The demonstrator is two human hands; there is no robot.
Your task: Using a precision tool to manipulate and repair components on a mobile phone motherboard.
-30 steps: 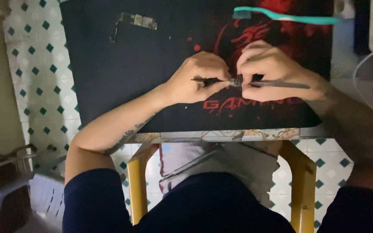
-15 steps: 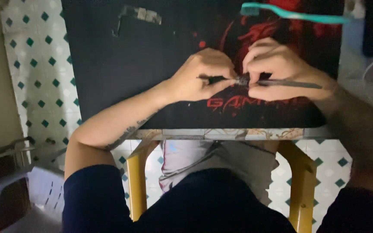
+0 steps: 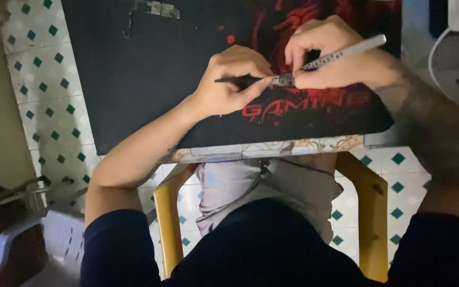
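Both hands are busy on one tiny job: the left hand (image 3: 229,85) is pinched shut on a thin black tool (image 3: 235,81), maybe tweezers, hard to tell since most of it is buried under the fingers, and the right hand (image 3: 330,53) is closed around a slim silver pen-shaped tool (image 3: 346,52) whose back end sticks out up and to the right. Between the fingertips of the two hands sits one small greyish metal part (image 3: 282,80), touching both sets of fingertips, and it's too small and blurry to say what it really is. All of that is over the near-middle of one big black desk mat with a red graphic (image 3: 150,69), which covers one small table with a patterned edge (image 3: 272,149). Closer to the camera you get the person's dark blue sleeves, pale shorts and two yellow legs of a seat (image 3: 373,212) over white floor tiles with green diamonds (image 3: 43,106). One grey plastic chair (image 3: 22,234) is cut off at the lower left. Further out on the mat, one small circuit board (image 3: 160,8) lies well apart from the hands, cropped by the top edge. One white cable (image 3: 436,48) runs at the far right.
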